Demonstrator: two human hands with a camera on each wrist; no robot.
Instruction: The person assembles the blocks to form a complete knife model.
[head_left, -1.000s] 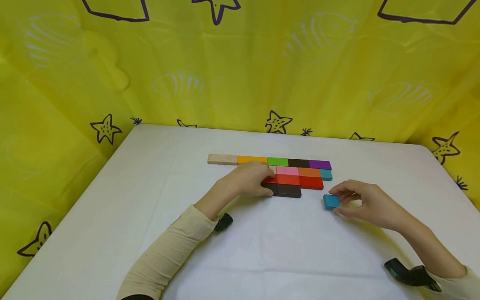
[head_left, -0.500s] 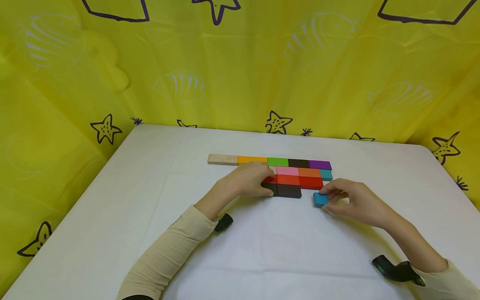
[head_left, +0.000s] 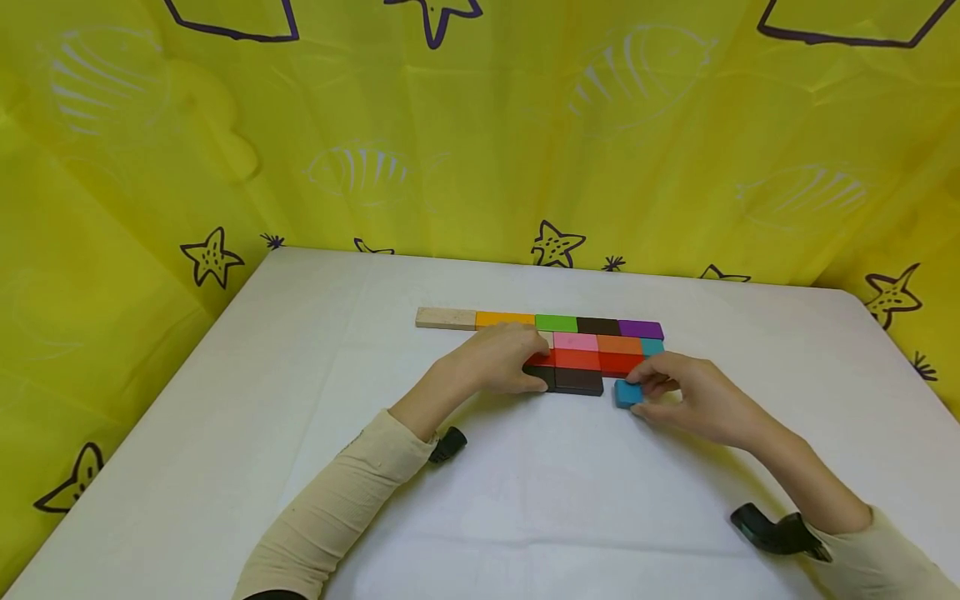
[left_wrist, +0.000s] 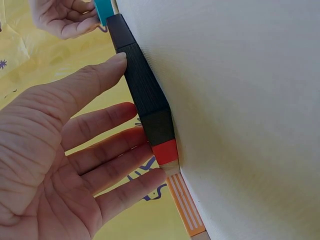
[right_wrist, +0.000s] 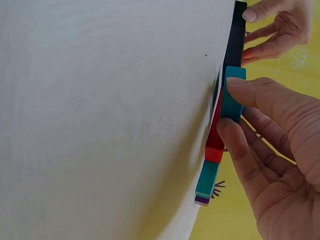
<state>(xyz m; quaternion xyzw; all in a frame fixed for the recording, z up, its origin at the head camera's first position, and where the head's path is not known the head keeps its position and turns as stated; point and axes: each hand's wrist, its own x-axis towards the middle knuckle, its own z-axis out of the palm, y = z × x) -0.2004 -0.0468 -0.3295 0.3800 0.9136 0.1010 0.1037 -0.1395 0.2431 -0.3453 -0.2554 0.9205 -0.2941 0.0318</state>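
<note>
My right hand (head_left: pixel 693 396) pinches a small blue block (head_left: pixel 627 394) between thumb and fingers, just right of the front row of flat blocks. In the right wrist view that blue block (right_wrist: pixel 233 95) overlaps the end of the black row. My left hand (head_left: pixel 495 354) rests at the left part of the layout, its thumb touching a black block (left_wrist: pixel 145 82) while the other fingers reach out over the rows behind. Beside its fingertips lie red blocks (head_left: pixel 576 359), with a pink block (head_left: pixel 575 342) behind them. The left ends of the nearer rows are hidden under this hand.
The back row runs from a plain wood block (head_left: pixel 446 318) through orange and green to a purple block (head_left: pixel 640 330). An orange-brown block (head_left: pixel 618 344) and a teal block (head_left: pixel 652 348) end the second row. A yellow patterned cloth (head_left: pixel 480 125) hangs behind the white table (head_left: pixel 525 517).
My right hand has carried the blue block leftward and slightly away from me, up close to the right end of the black row. The left hand has stayed in place.
</note>
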